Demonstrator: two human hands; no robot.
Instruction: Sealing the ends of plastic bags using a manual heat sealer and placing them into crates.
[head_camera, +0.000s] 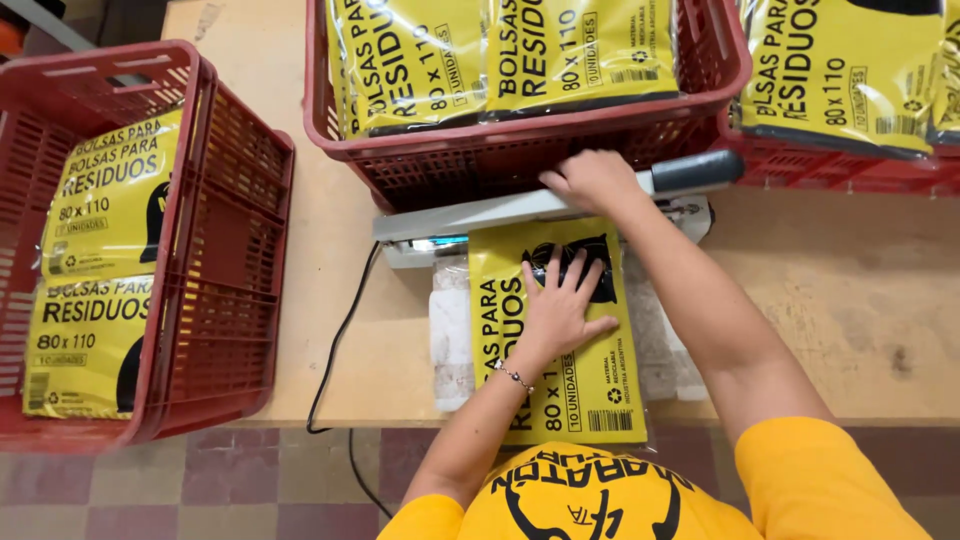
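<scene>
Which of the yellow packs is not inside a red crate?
The yellow pack lying flat on the table under the left hand, its top edge in the sealer. All others sit in crates.

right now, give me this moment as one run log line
left hand flat on yellow packet | right hand pressing sealer arm down | packet's top edge under arm | red crates of packets around
</scene>
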